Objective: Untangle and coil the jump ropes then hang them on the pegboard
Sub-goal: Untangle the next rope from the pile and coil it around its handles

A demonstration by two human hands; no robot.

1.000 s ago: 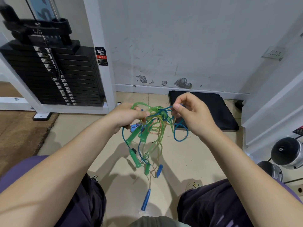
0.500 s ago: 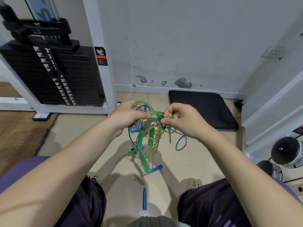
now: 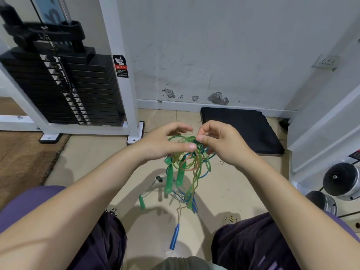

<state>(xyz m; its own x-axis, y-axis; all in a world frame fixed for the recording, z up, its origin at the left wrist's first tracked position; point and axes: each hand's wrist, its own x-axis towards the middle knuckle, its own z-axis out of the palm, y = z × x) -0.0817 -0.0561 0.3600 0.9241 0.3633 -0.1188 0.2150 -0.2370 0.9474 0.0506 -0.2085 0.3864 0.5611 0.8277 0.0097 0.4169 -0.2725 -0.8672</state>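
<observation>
Jump ropes (image 3: 185, 162) between both hands (image 3: 196, 141)

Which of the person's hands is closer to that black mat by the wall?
Right. The right hand works the tangle of jump ropes just beside the black mat's near-left corner. The left hand is on the tangle's other side, farther from the mat.

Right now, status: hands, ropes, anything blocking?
Left hand holds the rope tangle; right hand pinches a green loop at its top. Ropes still knotted, handles dangling, blue handle lowest. No pegboard in view.
</observation>
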